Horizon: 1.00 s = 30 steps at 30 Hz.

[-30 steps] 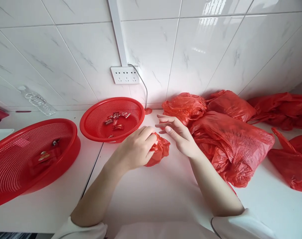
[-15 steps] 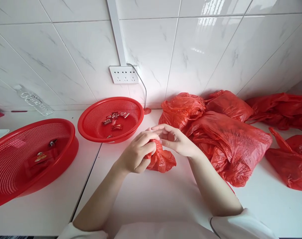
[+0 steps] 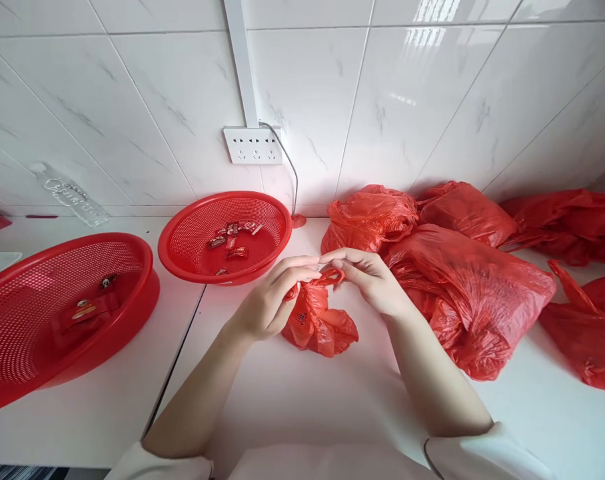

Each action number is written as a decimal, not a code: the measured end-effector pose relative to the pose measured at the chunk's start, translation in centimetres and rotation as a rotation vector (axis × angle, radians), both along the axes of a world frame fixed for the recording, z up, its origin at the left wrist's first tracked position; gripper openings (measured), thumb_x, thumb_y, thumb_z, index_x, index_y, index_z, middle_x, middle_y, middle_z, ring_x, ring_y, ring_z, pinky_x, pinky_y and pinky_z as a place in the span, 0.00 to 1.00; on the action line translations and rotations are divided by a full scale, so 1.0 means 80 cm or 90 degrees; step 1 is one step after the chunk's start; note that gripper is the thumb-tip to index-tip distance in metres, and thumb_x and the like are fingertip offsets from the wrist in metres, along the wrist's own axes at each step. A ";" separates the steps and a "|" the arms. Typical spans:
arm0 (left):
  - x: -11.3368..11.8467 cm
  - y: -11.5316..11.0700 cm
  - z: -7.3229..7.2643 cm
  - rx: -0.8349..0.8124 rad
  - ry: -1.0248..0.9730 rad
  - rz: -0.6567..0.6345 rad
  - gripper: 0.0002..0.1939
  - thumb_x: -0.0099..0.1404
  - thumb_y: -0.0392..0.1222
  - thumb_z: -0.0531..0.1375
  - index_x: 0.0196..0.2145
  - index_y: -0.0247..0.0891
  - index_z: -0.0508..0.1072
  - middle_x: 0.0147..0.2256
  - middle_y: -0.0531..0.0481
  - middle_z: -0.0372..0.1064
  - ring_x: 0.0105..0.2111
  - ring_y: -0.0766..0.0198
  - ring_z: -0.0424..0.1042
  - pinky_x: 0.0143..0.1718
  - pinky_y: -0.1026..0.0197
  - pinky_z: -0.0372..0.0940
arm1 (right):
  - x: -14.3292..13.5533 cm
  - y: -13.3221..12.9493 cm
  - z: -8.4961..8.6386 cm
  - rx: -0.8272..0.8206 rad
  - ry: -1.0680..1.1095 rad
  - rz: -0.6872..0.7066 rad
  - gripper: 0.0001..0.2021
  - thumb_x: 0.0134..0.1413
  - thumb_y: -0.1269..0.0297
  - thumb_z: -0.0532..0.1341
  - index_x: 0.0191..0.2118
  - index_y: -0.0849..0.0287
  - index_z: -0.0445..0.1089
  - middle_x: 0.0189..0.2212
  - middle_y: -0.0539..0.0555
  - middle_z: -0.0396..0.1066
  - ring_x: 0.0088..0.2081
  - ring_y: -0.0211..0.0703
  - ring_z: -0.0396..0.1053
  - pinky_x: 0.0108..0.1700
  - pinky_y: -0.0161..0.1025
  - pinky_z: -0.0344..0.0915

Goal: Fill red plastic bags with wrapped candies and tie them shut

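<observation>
A small red plastic bag (image 3: 327,327) sits on the white table in front of me, its top twisted into a loop. My left hand (image 3: 275,297) is closed on the gathered top at its left side. From the right, my right hand (image 3: 365,277) pinches the looped end between thumb and fingers. The fingertips of both hands nearly meet above the bag. Through the thin plastic a dark printed patch shows, but the contents cannot be made out.
Behind my left hand stands a red mesh basket (image 3: 182,260) holding several small wrapped packets (image 3: 237,252). A bigger red basket (image 3: 137,250) is at left, with a clear bottle (image 3: 72,193) behind it. Several filled red bags (image 3: 472,293) lie at right. A socket strip (image 3: 252,145) is on the wall.
Both hands have opened up a little around the bag's top, and a loop of plastic now shows between them. More of the bag's body is visible. The view has shifted slightly.
</observation>
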<state>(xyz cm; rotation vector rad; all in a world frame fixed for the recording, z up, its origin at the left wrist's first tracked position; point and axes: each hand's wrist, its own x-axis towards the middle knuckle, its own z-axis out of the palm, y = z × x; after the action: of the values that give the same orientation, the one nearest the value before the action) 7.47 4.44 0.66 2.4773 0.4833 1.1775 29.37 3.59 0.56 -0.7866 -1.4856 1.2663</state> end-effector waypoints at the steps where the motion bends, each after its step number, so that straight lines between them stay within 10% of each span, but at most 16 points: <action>1: 0.000 0.000 0.000 -0.007 0.008 0.007 0.23 0.68 0.30 0.46 0.58 0.40 0.64 0.55 0.40 0.62 0.56 0.56 0.65 0.55 0.50 0.64 | 0.000 -0.001 0.002 -0.024 0.010 0.024 0.14 0.63 0.56 0.57 0.45 0.55 0.75 0.35 0.54 0.74 0.35 0.40 0.71 0.36 0.37 0.70; 8: -0.006 0.003 0.006 -0.001 0.108 0.111 0.28 0.68 0.30 0.49 0.64 0.42 0.56 0.59 0.43 0.60 0.57 0.58 0.63 0.56 0.54 0.64 | 0.001 -0.005 0.000 0.003 -0.006 0.037 0.11 0.59 0.66 0.61 0.47 0.57 0.70 0.41 0.55 0.73 0.45 0.43 0.72 0.44 0.41 0.72; 19: -0.027 0.006 0.021 0.092 0.276 0.407 0.21 0.63 0.32 0.53 0.51 0.41 0.75 0.54 0.50 0.70 0.57 0.54 0.64 0.56 0.48 0.64 | 0.015 -0.019 0.013 0.329 -0.642 -0.438 0.14 0.51 0.78 0.53 0.38 0.56 0.70 0.37 0.50 0.71 0.29 0.37 0.66 0.27 0.33 0.57; 30: -0.070 0.011 0.047 -0.223 0.248 0.423 0.29 0.60 0.34 0.52 0.58 0.52 0.65 0.62 0.56 0.59 0.61 0.55 0.58 0.54 0.53 0.65 | 0.106 -0.005 0.011 0.116 -0.635 -0.540 0.08 0.44 0.72 0.56 0.32 0.55 0.68 0.30 0.49 0.72 0.26 0.39 0.63 0.31 0.38 0.61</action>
<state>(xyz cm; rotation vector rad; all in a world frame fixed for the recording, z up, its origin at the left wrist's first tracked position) 1.85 5.35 4.43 2.2819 1.5630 0.6981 37.87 3.16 1.42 -1.8161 -1.6389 0.0395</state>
